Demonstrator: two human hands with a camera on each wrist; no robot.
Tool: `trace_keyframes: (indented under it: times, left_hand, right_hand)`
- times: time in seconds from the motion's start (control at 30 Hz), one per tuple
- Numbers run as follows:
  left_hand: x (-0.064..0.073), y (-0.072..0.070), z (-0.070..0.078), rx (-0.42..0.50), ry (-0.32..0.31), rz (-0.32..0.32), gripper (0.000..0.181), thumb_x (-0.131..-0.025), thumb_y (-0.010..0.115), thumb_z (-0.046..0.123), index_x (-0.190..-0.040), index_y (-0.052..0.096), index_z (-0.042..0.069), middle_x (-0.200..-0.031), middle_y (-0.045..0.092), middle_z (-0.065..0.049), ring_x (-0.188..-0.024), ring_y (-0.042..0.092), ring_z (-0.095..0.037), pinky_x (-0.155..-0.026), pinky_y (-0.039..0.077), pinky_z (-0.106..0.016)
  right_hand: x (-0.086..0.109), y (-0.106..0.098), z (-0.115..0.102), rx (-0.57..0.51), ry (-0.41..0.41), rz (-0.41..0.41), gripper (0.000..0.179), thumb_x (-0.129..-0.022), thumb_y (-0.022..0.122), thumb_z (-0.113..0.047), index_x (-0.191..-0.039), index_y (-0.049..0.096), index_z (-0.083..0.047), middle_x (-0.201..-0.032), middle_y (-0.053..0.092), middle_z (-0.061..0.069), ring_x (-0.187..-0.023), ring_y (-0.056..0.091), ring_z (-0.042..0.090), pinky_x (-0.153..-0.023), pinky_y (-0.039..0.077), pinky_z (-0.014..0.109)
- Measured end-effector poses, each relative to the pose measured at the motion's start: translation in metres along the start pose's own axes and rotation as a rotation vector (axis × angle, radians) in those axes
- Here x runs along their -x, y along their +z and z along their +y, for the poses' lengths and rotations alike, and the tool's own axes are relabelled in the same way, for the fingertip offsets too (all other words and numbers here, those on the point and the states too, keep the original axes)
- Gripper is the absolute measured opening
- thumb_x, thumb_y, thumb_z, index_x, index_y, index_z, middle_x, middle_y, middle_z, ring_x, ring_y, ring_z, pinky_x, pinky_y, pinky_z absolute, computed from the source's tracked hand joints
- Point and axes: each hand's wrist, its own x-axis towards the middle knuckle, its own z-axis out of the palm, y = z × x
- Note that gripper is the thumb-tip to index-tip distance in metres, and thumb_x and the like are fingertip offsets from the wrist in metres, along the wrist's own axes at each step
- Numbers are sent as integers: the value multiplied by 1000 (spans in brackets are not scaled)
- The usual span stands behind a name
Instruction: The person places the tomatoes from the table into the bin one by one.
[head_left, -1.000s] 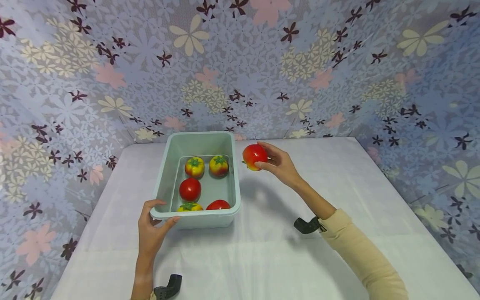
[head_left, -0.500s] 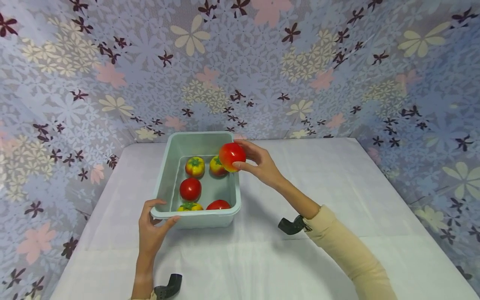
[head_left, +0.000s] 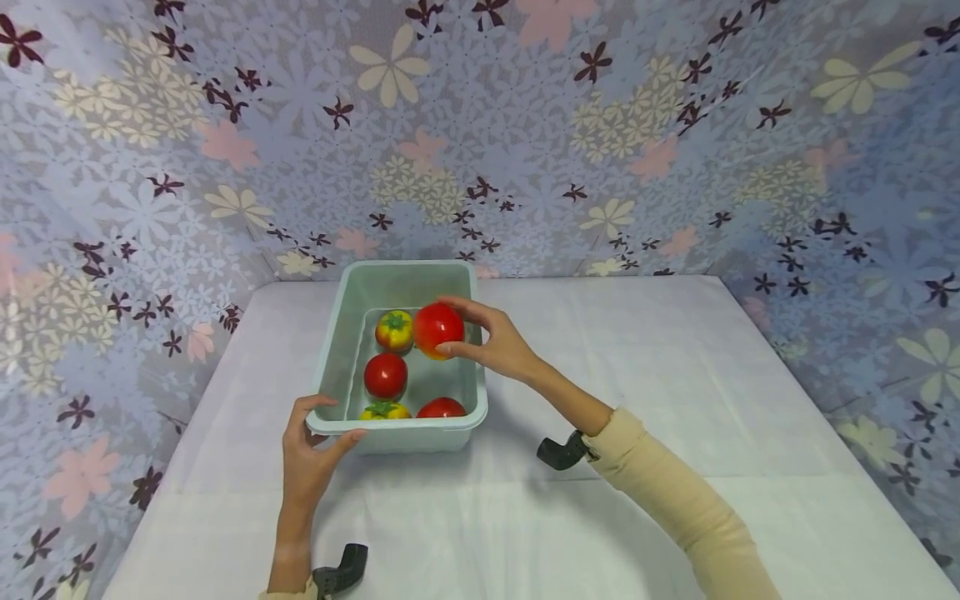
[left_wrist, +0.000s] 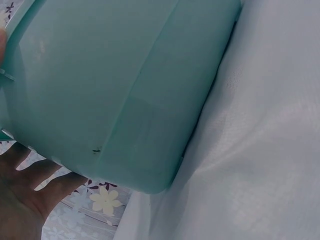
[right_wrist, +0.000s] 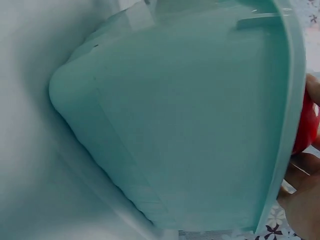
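Observation:
My right hand (head_left: 498, 342) grips a glossy red tomato (head_left: 437, 330), yellowish underneath, between thumb and fingers. It is over the right side of a pale green plastic bin (head_left: 480, 379) and hides the tomato at the back right. Part of the held tomato (right_wrist: 306, 127) shows past the bin's rim in the right wrist view. My left hand (head_left: 306, 454) grips the bin's front left corner, thumb on the outside and fingers over the rim. Inside lie a yellow-and-red tomato (head_left: 394, 332) with a green calyx, a red one (head_left: 386, 377), and two partly hidden behind the front wall.
The bin stands on a table covered with a white cloth (head_left: 600, 517). Flowered fabric (head_left: 525, 167) hangs behind and at both sides. A black wrist mount (head_left: 562, 451) juts from the right wrist, another (head_left: 342, 570) from the left.
My right hand has carried the red tomato leftward from beside the bin, across its right rim, and lower over the inside. The left hand keeps its grip on the corner.

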Motion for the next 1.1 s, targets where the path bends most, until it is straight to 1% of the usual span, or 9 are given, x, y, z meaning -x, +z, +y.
trace_keyframes:
  times: [0.2,0.3,0.43,0.6,0.73,0.83,0.93,1.0,1.1]
  left_hand:
    - [1,0,1,-2,-24,-6,56,-63,82,-10,-111,58,4,-108,58,-3,-93,52,-10,-68,48,-19]
    - [1,1,1,-19,-22,-9,56,-63,82,-11,-111,57,2,-108,57,-2,-94,53,-11,-69,48,-18]
    - [0,2,1,-30,-8,-14,55,-64,81,-11,-112,56,0,-108,57,-1,-96,53,-12,-70,48,-18]
    - [-1,-1,2,-16,11,-8,56,-61,82,-13,-110,57,-1,-106,58,-3,-92,52,-7,-68,48,-16]
    - [-2,-1,8,-25,67,-16,54,-60,81,-16,-108,57,-7,-102,58,-1,-88,49,-1,-66,46,-13]
    - [-3,-2,19,-1,101,-15,50,-60,79,-19,-103,56,-11,-96,57,-4,-85,49,0,-65,46,-11]
    - [-4,-5,27,32,110,-14,46,-60,77,-22,-99,55,-13,-92,56,-3,-82,50,-1,-67,48,-11]
    - [-5,-7,24,45,103,-9,45,-59,76,-23,-97,56,-12,-90,57,0,-82,50,-1,-68,49,-10]
    - [-8,-11,13,64,99,-2,44,-58,76,-24,-96,56,-13,-89,57,4,-80,52,-2,-68,49,-11]
  right_hand:
    - [2,1,3,-9,-6,-3,65,-85,75,-12,-144,47,-8,-146,50,7,-135,46,23,-112,34,47]
    - [4,-2,3,7,-3,0,66,-86,73,-12,-146,44,-9,-150,46,7,-139,40,22,-115,30,46]
    - [6,-8,4,28,1,24,64,-88,72,-13,-146,44,-12,-150,45,5,-141,38,20,-115,29,46]
    - [9,-14,4,37,-1,27,61,-90,68,-7,-146,43,-9,-151,44,8,-142,36,22,-116,27,46]
    - [18,-22,-12,53,4,37,60,-90,66,-4,-145,43,-3,-151,42,14,-143,34,28,-116,26,49]
    - [25,-28,-25,64,16,50,58,-90,66,-3,-143,43,1,-150,43,18,-142,35,30,-115,27,50]
    - [32,-33,-30,65,26,72,58,-90,66,-2,-143,43,2,-150,43,19,-142,35,32,-115,27,51]
    - [36,-37,-31,66,28,87,58,-90,65,-2,-143,43,2,-149,43,19,-142,36,32,-115,27,51]
    - [45,-45,-29,65,28,106,58,-90,65,-2,-143,43,3,-149,43,20,-142,35,32,-115,27,52]
